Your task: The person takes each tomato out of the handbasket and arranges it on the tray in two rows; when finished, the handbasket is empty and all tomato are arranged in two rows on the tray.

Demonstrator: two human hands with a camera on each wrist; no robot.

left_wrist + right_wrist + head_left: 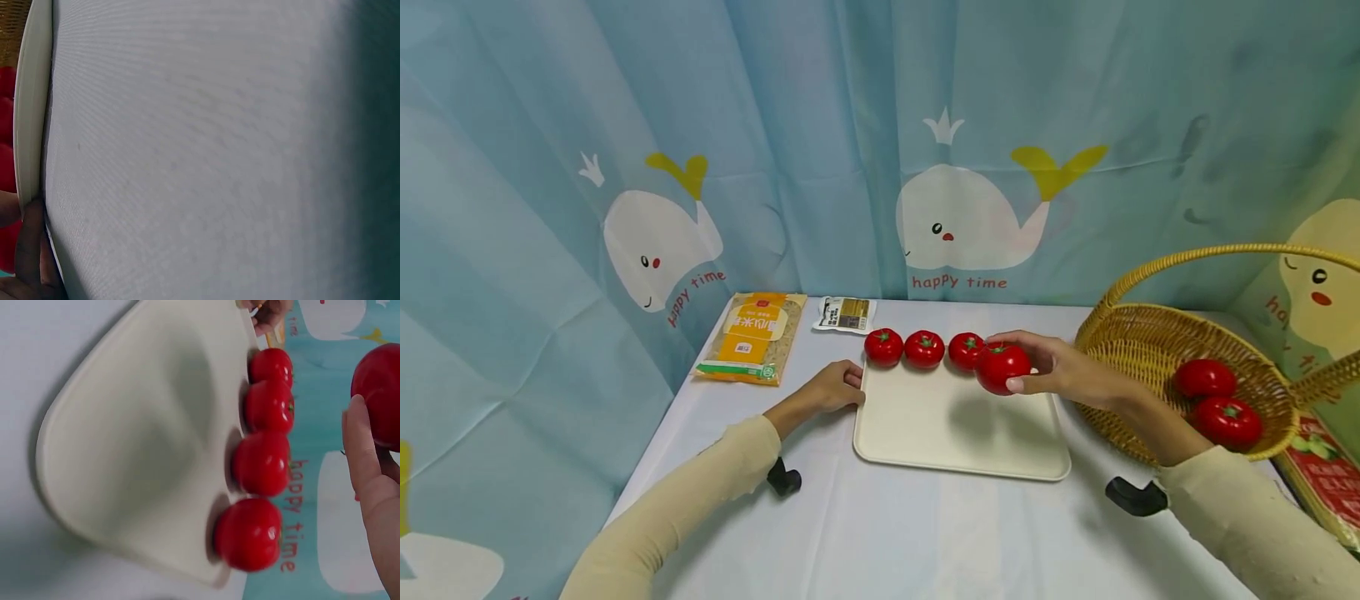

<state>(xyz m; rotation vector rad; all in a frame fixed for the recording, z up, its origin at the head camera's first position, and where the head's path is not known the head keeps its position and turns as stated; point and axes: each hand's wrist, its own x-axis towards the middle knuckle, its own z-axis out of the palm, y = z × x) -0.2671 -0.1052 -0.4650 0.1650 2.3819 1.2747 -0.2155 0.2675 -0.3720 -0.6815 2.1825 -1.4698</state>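
My right hand (1060, 367) holds a red tomato (1002, 369) above the far right part of a cream tray (917, 425); thumb and fingers grip its sides. Several tomatoes (261, 464) stand in a row along the tray's far edge in the right wrist view. In the head view the held tomato and hand hide the row's right end. At the tray's left edge, my left hand (835, 387) pinches the rim, thumb above and fingers below, as the left wrist view shows with the fingers (29, 247) under the rim.
A wicker basket (1120, 354) with a tall handle stands at the right, two tomatoes (1227, 422) inside. Under its right side lies a red package (1322, 467). Behind my left hand are a yellow grain bag (752, 337) and a small white packet (844, 315). A blue curtain (835, 208) hangs behind.
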